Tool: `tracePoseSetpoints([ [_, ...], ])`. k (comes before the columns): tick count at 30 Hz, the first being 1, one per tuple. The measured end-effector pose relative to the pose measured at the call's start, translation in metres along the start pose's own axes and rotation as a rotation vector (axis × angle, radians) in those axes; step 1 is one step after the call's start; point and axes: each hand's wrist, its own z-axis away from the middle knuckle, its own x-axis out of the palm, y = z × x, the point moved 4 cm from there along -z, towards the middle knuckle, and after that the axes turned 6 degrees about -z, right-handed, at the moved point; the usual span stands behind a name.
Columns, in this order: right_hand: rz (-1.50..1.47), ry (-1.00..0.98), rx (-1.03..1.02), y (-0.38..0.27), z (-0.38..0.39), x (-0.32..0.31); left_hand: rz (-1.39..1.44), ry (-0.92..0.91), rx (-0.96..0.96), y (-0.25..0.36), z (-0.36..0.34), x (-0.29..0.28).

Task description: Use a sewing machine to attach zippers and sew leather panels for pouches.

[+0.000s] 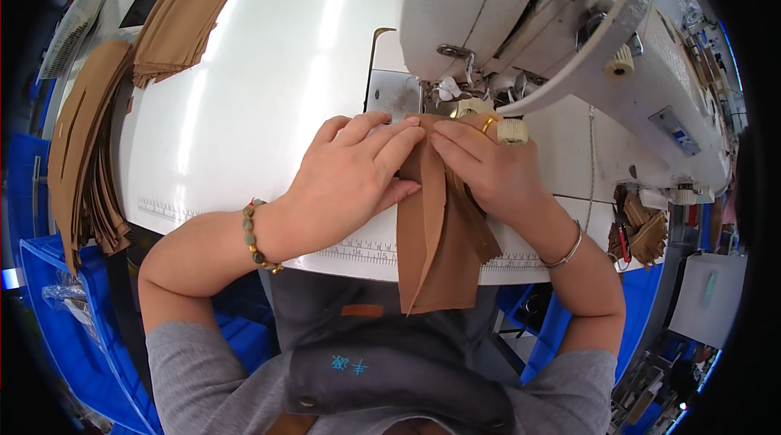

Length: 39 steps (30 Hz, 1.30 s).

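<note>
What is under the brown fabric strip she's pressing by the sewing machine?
The white table lies under the brown fabric strip, whose lower end overhangs her lap. Both hands' fingers cover its top end.

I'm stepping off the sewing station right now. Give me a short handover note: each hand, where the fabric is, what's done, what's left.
Left hand: flat on the brown fabric piece, pressing it to the white table.
Right hand: fingertips pinching the fabric's top edge at the sewing machine presser foot.
Fabric: tail hangs over the table's front edge.
Done: piece lined up at the needle.
Left: cannot tell whether any seam is sewn; brown stacks wait far left.
</note>
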Motion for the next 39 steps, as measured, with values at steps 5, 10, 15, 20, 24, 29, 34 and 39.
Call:
tracePoseSetpoints([
  [5,-0.021,0.009,-0.064,0.003,0.000,0.000,-0.046,-0.012,0.015,0.001,-0.001,0.000],
  [10,-0.034,-0.027,-0.041,0.002,0.001,0.000,-0.080,-0.024,0.059,0.003,-0.002,0.000],
  [15,0.024,-0.024,-0.004,0.008,0.002,0.003,-0.070,-0.027,0.051,-0.005,-0.010,0.002],
  [20,0.012,0.035,0.032,0.018,0.000,0.007,-0.079,-0.002,0.045,-0.015,-0.019,0.005],
  [24,0.038,-0.017,0.058,0.023,0.000,0.008,-0.067,0.002,0.037,-0.016,-0.021,0.006],
  [29,0.068,-0.019,0.043,0.019,0.001,0.007,-0.156,0.015,0.053,0.006,-0.006,-0.001],
  [34,-0.039,-0.069,-0.053,0.006,0.004,0.002,-0.078,-0.144,0.228,0.064,0.058,-0.023],
  [39,-0.180,-0.222,-0.209,-0.043,0.027,-0.021,-0.078,-0.022,0.162,0.089,0.091,-0.028],
])
